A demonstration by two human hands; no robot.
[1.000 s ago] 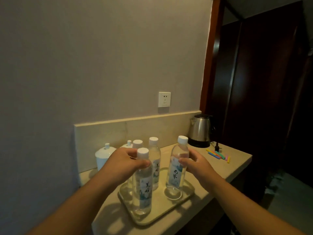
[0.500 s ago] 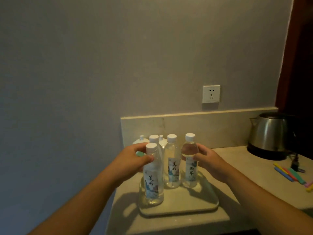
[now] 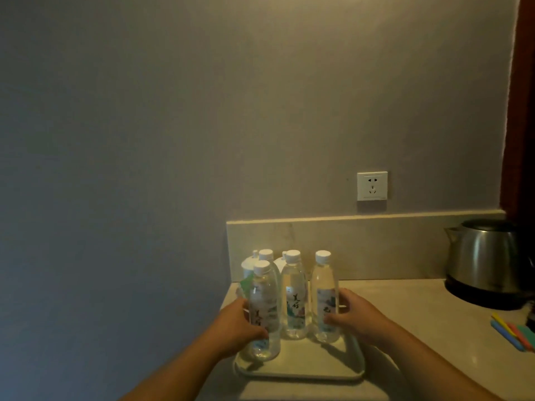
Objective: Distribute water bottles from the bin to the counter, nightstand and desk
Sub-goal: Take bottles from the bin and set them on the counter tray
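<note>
While the left hand (image 3: 241, 328) grips the front water bottle (image 3: 263, 311) and the right hand (image 3: 357, 315) holds the rightmost bottle (image 3: 324, 299), both upright on the tray (image 3: 301, 369), a nudge could topple their close-packed neighbours.

Bottles (image 3: 293, 296) on tray (image 3: 304, 369), kettle (image 3: 486, 261) right.

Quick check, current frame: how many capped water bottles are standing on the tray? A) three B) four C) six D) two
B: four white caps show on the tray: the front-left bottle held by the left hand, the back-left bottle behind it, the middle bottle, and the right bottle that the right hand touches.
</note>
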